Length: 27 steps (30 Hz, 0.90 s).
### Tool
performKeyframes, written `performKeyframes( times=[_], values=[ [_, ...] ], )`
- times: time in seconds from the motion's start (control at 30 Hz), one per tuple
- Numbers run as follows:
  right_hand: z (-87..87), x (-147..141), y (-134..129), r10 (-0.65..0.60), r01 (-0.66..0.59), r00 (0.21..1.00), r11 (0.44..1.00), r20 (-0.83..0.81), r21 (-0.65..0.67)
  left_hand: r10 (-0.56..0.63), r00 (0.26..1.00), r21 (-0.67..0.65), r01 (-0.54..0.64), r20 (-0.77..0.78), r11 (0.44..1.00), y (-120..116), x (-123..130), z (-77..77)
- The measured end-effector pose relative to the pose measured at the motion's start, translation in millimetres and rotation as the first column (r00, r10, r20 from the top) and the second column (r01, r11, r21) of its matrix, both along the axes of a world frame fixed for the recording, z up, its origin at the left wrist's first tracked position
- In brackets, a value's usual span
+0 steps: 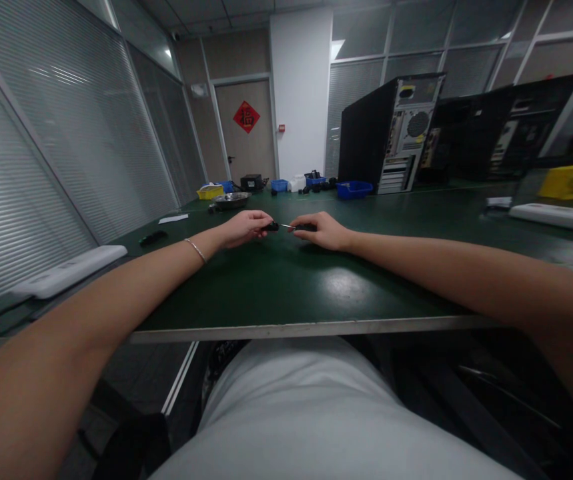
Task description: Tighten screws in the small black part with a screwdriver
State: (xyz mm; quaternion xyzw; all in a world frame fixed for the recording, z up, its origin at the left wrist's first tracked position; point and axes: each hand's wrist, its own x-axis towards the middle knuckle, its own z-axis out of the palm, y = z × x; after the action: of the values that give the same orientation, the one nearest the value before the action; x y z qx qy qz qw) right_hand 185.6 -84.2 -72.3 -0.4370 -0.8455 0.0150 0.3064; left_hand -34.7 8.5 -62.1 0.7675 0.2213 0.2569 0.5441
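Observation:
Over the green tabletop (266,293), my left hand (246,228) pinches a small black part (272,227) between thumb and fingers. It is too small to tell its exact kind. My right hand (327,231) is closed around the dark handle of a screwdriver (305,227), whose thin metal shaft points left. The tip of the shaft is close to the black part; whether they touch I cannot tell.
A metal dish (232,201), a yellow bin (211,193) and a blue bin (354,190) stand at the back. A computer tower (366,133) rises behind on the right. White power strips (73,270) lie at both sides. A dark green object (153,238) lies at left.

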Motion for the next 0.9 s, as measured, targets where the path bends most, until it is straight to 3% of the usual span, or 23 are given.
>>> performKeyframes(
  times=[0.2, 0.33, 0.47, 0.7, 0.9],
  values=[
    [-0.8, 1, 2, -0.005, 0.005, 1.0, 1.0, -0.02, 0.025, -0.021, 0.988, 0.185, 0.049, -0.153, 0.981, -7, 2, 3.7],
    [-0.1, 1, 2, -0.01, 0.011, 1.0, 1.0, -0.018, 0.027, -0.048, 0.96, 0.317, 0.138, -0.275, 0.938, -17, 8, 3.7],
    [0.6, 0, 1, -0.019, 0.019, 1.0, 1.0, -0.014, 0.016, -0.048, 0.952, 0.407, 0.175, -0.304, 0.896, -20, 11, 1.5],
    [1.0, 0, 2, -0.049, 0.049, 0.999, 0.999, 0.017, 0.024, -0.029, 0.955, 0.461, 0.169, -0.296, 0.871, -14, 11, -2.0],
    [2.5, -7, 3, -0.135, 0.134, 0.99, 0.991, 0.048, 0.028, -0.076, 0.927, 0.452, 0.249, -0.366, 0.857, -12, 1, 15.5]
  ],
)
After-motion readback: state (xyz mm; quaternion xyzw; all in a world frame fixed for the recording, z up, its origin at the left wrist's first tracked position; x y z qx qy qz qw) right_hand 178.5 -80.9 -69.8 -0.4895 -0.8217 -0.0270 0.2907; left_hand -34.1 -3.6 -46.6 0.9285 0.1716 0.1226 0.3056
